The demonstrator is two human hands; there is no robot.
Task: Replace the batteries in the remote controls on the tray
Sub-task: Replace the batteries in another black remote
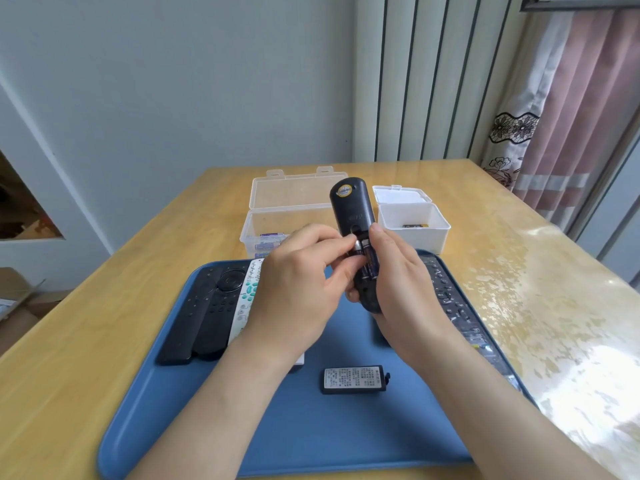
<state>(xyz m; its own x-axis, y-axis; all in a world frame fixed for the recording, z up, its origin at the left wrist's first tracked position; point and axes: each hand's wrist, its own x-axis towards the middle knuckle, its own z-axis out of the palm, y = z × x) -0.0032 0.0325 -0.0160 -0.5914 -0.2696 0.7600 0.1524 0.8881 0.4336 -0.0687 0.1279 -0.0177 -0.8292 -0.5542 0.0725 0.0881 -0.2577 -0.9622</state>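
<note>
Head view: at the yellow wooden table's [104,341] front edge, above the rectangular blue plastic tray [346,438], the right hand [401,289] grips a slim black plastic remote [351,206] by its lower sides. The left hand [298,289] pinches a small dark cylindrical battery [360,252] in its open bay. Both are likely light, rigid and smooth, and the battery looks slippery.

The right hand [398,282] grips a black remote [353,216] back-up above the blue tray [346,438], its battery bay open. The left hand [301,282] pinches a battery [358,249] in that bay. Below the hands lies the battery cover [355,379]; left of the left hand lie three remotes [211,313].
</note>
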